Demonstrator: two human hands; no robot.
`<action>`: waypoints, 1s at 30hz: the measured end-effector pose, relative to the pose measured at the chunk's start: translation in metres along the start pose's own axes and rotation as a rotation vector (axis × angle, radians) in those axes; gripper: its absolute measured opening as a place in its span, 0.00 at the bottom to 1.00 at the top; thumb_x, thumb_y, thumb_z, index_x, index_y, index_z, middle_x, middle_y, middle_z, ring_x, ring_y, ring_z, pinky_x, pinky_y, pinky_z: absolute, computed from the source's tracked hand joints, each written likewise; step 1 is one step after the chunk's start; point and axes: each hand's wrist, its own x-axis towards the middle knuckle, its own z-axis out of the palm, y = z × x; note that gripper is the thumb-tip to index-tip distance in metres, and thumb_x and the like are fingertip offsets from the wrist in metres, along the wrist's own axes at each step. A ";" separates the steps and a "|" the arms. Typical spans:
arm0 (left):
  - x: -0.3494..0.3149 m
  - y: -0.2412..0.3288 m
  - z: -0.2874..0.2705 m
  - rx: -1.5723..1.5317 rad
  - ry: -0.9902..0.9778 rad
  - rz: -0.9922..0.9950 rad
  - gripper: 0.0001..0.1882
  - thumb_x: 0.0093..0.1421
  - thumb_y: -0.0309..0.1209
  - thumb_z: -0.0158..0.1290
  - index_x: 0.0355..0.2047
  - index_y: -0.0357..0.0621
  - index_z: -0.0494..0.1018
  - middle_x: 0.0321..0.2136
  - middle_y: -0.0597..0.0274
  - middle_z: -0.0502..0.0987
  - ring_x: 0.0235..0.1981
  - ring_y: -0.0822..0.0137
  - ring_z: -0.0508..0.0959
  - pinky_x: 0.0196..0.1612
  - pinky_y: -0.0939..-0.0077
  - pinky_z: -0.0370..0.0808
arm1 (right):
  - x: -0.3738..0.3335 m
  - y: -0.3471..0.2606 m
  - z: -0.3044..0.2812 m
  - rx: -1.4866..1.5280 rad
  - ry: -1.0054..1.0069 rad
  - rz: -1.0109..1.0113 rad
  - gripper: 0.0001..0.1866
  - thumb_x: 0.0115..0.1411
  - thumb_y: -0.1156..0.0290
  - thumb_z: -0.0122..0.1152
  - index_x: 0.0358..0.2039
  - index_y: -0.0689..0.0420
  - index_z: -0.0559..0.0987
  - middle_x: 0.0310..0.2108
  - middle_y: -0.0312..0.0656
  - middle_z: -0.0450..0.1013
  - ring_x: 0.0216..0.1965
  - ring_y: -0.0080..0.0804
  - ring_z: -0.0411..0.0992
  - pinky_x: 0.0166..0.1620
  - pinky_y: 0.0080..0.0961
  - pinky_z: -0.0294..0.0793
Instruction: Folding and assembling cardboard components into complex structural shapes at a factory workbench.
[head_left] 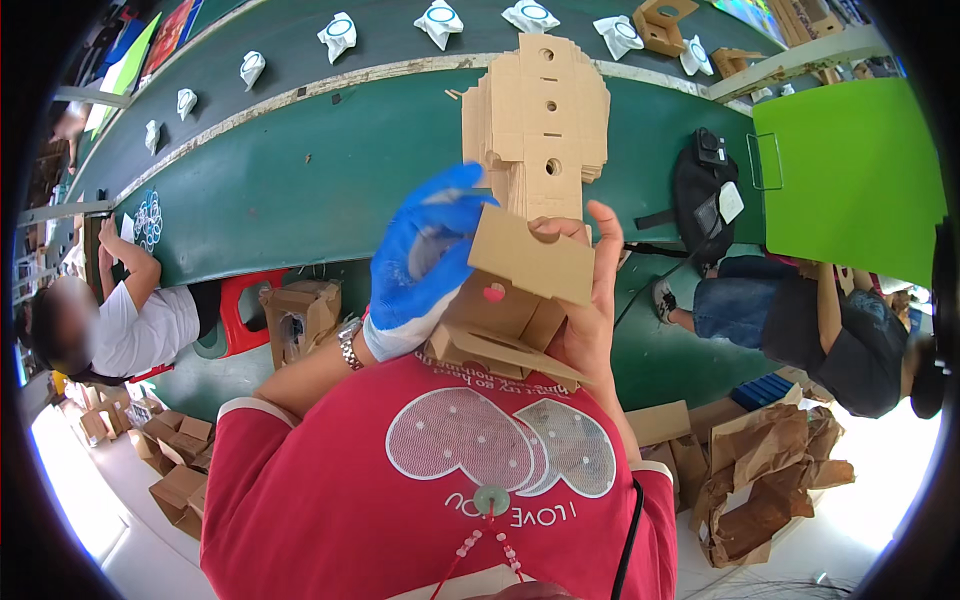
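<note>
A small brown cardboard box (pixel 525 257), partly folded with its flaps standing out, is held up in front of my chest. My left hand (pixel 420 255), in a blue and white glove, grips its left side. Bare, my right hand (pixel 592 310) wraps round its right side, thumb and fingers on the card. Through a round hole in the box shows a bit of my red shirt. Just beyond my hands a stack of flat, die-cut cardboard blanks (pixel 548 110) lies on the green table (pixel 330 170).
Along the dark conveyor (pixel 290 60) sit several white wrapped pieces (pixel 440 22) and an open brown box (pixel 662 25). A black bag (pixel 700 195) and a bright green board (pixel 850 170) are to the right. People sit on both sides. Torn cartons (pixel 765 480) stand behind on the right.
</note>
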 end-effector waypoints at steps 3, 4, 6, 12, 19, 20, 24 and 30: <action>0.003 0.010 0.009 0.004 0.130 -0.184 0.28 0.62 0.17 0.52 0.62 0.38 0.61 0.65 0.56 0.60 0.59 0.61 0.69 0.59 0.67 0.70 | -0.001 0.013 0.003 0.058 0.080 -0.118 0.34 0.57 0.86 0.57 0.61 0.51 0.59 0.50 0.46 0.66 0.50 0.37 0.70 0.51 0.33 0.73; 0.003 0.008 0.008 0.030 0.144 -0.210 0.30 0.61 0.18 0.53 0.64 0.39 0.61 0.66 0.57 0.60 0.60 0.61 0.69 0.60 0.67 0.69 | 0.000 0.023 -0.009 0.057 0.081 -0.119 0.34 0.57 0.86 0.57 0.61 0.51 0.59 0.50 0.46 0.66 0.50 0.37 0.70 0.51 0.33 0.73; -0.003 0.006 -0.014 0.043 -0.003 -0.230 0.32 0.61 0.21 0.56 0.65 0.42 0.61 0.66 0.58 0.60 0.61 0.61 0.69 0.61 0.65 0.68 | 0.001 0.029 -0.033 -0.438 -0.180 -0.273 0.24 0.53 0.87 0.60 0.50 0.54 0.72 0.49 0.45 0.67 0.50 0.38 0.70 0.52 0.32 0.72; 0.004 0.025 -0.027 0.024 -0.330 -0.336 0.36 0.68 0.55 0.43 0.62 0.36 0.64 0.63 0.47 0.65 0.64 0.56 0.65 0.67 0.60 0.59 | -0.001 -0.009 -0.045 -0.606 -0.358 -0.063 0.37 0.48 0.52 0.72 0.58 0.52 0.76 0.61 0.48 0.65 0.61 0.45 0.65 0.62 0.39 0.63; 0.039 0.036 -0.020 0.238 -0.392 -0.408 0.22 0.69 0.42 0.49 0.55 0.39 0.71 0.47 0.51 0.79 0.52 0.61 0.77 0.56 0.66 0.73 | 0.003 -0.020 -0.022 -0.774 -0.352 -0.263 0.17 0.52 0.88 0.61 0.41 0.58 0.85 0.52 0.45 0.75 0.53 0.40 0.75 0.53 0.29 0.76; 0.040 0.037 -0.021 0.241 -0.384 -0.406 0.22 0.69 0.42 0.49 0.55 0.39 0.71 0.47 0.51 0.79 0.52 0.61 0.77 0.56 0.66 0.73 | 0.004 -0.021 -0.023 -0.771 -0.361 -0.263 0.17 0.52 0.88 0.61 0.41 0.58 0.85 0.52 0.45 0.75 0.53 0.40 0.75 0.53 0.29 0.76; 0.044 0.045 -0.018 0.770 -0.552 -0.258 0.23 0.68 0.45 0.49 0.53 0.40 0.73 0.41 0.52 0.81 0.39 0.59 0.82 0.45 0.70 0.77 | 0.001 -0.025 -0.023 -0.828 -0.401 -0.341 0.17 0.45 0.91 0.57 0.34 0.61 0.84 0.50 0.47 0.76 0.54 0.44 0.74 0.54 0.33 0.76; 0.065 0.063 -0.010 1.149 -1.006 -0.333 0.22 0.62 0.44 0.56 0.50 0.42 0.76 0.39 0.47 0.80 0.37 0.50 0.81 0.39 0.63 0.79 | 0.007 -0.037 -0.029 -0.916 -0.516 -0.302 0.15 0.48 0.90 0.57 0.33 0.60 0.84 0.51 0.47 0.76 0.53 0.42 0.75 0.51 0.31 0.77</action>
